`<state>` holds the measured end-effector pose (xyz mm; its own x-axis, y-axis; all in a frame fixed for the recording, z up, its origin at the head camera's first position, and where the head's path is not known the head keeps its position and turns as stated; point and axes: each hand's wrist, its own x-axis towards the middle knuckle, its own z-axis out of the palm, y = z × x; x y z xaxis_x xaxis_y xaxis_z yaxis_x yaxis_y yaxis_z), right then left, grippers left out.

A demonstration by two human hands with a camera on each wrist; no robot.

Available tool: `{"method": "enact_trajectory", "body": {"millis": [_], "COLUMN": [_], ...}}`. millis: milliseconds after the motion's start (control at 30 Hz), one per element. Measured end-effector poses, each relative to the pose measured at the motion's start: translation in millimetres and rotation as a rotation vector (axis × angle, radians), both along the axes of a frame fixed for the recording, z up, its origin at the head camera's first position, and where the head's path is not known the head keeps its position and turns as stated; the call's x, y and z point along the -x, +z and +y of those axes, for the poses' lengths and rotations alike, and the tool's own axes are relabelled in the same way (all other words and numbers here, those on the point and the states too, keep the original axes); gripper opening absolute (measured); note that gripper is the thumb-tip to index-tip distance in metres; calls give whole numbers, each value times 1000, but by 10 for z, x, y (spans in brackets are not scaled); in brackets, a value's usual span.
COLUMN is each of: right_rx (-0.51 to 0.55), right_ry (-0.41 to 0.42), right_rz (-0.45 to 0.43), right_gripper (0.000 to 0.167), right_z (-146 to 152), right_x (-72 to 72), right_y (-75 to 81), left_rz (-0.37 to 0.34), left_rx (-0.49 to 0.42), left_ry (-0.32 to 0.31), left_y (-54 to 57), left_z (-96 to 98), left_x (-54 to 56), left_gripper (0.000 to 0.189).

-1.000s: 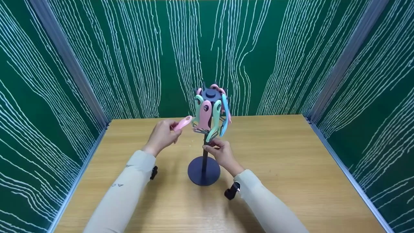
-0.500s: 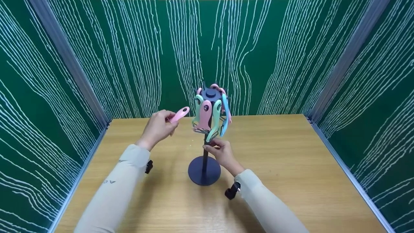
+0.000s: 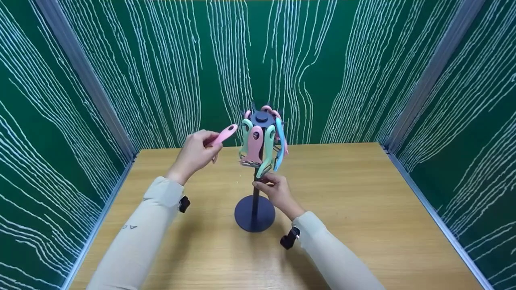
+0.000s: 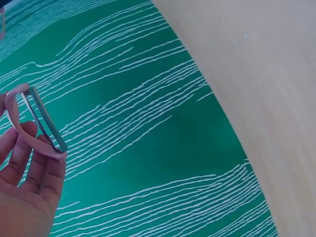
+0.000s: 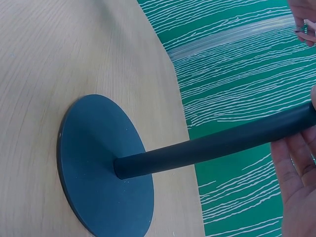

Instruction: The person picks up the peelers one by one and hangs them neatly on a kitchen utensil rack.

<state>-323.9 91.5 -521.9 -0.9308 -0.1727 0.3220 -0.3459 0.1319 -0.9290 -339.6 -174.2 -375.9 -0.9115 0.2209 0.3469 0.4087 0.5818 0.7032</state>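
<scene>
My left hand (image 3: pixel 194 154) pinches a pink peeler (image 3: pixel 222 137) just left of the rack, its holed handle end tilted up toward the hooks and apart from them. In the left wrist view the peeler's metal blade (image 4: pixel 45 117) faces away from the fingers. A dark rack (image 3: pixel 262 117) stands upright on a round base (image 3: pixel 243 213), with several peelers hanging around its top: a pink one (image 3: pixel 254 146), a green one (image 3: pixel 267 151) and a blue one (image 3: pixel 279 141) among them. My right hand (image 3: pixel 279 193) grips the rack's pole (image 5: pixel 212 149) below them, thumb and fingers around it.
A wooden table (image 3: pixel 342 225) carries the rack. Green walls (image 3: pixel 161 80) with white wavy lines close in the back and sides, with grey metal posts (image 3: pixel 435 76) at the corners. Each wrist wears a small black camera (image 3: pixel 288 239).
My left hand has moved up and slightly to the left with the pink peeler, its handle end rising to the height of the hanging peelers' tops. The right hand stays on the pole.
</scene>
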Motion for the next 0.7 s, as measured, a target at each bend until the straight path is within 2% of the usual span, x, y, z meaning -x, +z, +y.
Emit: {"method": "enact_trajectory", "body": {"millis": [700], "right_rx": [-8], "right_ry": [6], "right_rz": [-7], "right_gripper": [6], "right_z": [-3], "right_x": [11], "right_y": [-21], "left_rz": [11], "left_rx": [-107], "left_ry": [-46], "left_y": [391], "left_z": [-8], "left_x": [3], "left_gripper": [32]}}
